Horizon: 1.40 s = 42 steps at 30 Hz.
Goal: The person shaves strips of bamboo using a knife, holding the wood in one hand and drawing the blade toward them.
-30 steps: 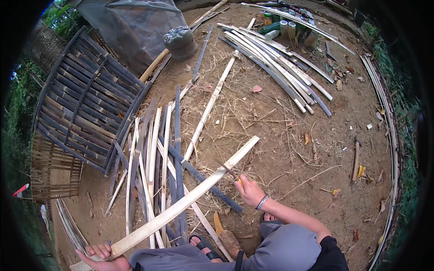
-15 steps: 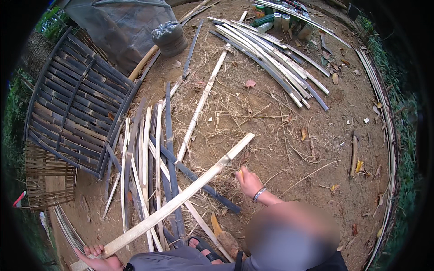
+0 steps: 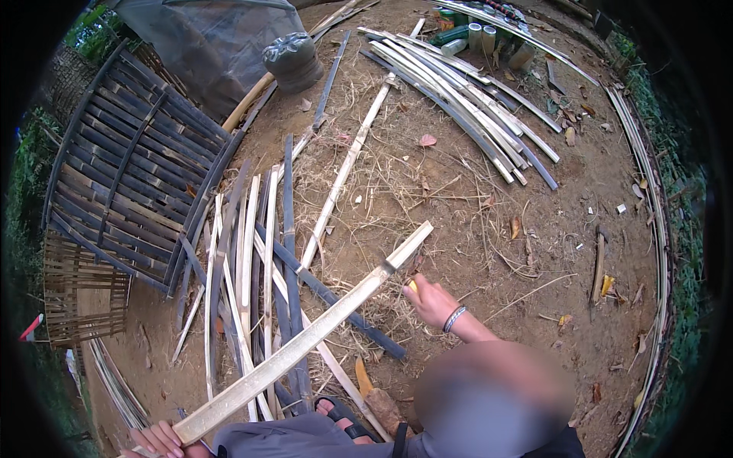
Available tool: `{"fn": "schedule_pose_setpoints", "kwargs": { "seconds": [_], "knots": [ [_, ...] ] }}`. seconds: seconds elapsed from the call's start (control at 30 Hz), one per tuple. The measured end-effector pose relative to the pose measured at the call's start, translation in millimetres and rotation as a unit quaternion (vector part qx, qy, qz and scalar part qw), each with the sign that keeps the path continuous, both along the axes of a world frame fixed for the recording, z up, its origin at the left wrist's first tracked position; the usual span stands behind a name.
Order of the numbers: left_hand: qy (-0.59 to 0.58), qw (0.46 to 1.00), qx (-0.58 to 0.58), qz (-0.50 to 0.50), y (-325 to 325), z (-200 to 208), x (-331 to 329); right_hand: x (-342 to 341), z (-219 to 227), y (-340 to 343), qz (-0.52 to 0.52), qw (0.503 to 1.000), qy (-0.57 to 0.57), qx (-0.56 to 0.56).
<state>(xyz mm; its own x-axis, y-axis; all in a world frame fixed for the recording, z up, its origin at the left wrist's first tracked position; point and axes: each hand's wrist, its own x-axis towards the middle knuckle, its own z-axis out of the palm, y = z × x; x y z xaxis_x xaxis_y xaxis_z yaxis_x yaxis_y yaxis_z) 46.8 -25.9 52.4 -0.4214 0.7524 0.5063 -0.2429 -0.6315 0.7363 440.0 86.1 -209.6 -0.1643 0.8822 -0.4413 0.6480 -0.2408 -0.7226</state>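
A long, pale split bamboo strip (image 3: 301, 336) slants up from the lower left toward the middle. My left hand (image 3: 164, 440) is closed around its near end, fingers wrapped over the top. My right hand (image 3: 434, 301), with a bracelet at the wrist, is closed on a knife (image 3: 413, 286). Only a bit of its yellowish handle shows clearly. The blade looks like a dark, blurred patch across the strip, a little short of the far end. Below the strip is my sandalled foot (image 3: 343, 418).
Loose bamboo strips (image 3: 248, 259) lie under the held one. Another pile of strips (image 3: 473, 99) is at the far right, near several jars and bottles (image 3: 475, 34). A dark bamboo rack (image 3: 130, 164) stands left. A filled plastic bag (image 3: 293, 64) sits behind. Shavings litter the ground.
My right hand has shifted slightly right and up. My left fingers have closed more over the strip's near end. The strip's far end has moved only slightly.
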Motion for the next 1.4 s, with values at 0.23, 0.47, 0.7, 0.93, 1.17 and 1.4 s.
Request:
{"fn": "schedule_pose_setpoints", "kwargs": {
  "seconds": [0.23,0.47,0.7,0.93,1.17,1.4],
  "knots": [
    [0.051,0.975,0.109,-0.185,-14.9,6.4,23.2,-9.1,60.0,-22.7,0.045,0.996,0.002,0.072],
    [0.114,0.912,0.184,-0.348,-13.3,17.1,39.2,-5.5,82.6,-35.1,0.068,0.996,-0.026,0.049],
    [0.128,0.862,0.241,-0.427,-0.9,18.1,47.0,10.6,58.0,-32.6,0.059,0.991,-0.067,0.095],
    [0.124,0.872,0.223,-0.418,-5.0,21.4,55.8,39.1,17.2,-13.0,0.01,0.99,-0.12,0.068],
    [0.138,0.899,0.169,-0.379,-13.0,23.2,44.4,9.5,37.9,-17.7,0.033,0.995,-0.062,0.078],
    [0.105,0.942,0.139,-0.288,-26.8,17.3,41.9,18.7,18.3,-7.5,0.028,0.996,-0.06,0.059]
  ]
}}
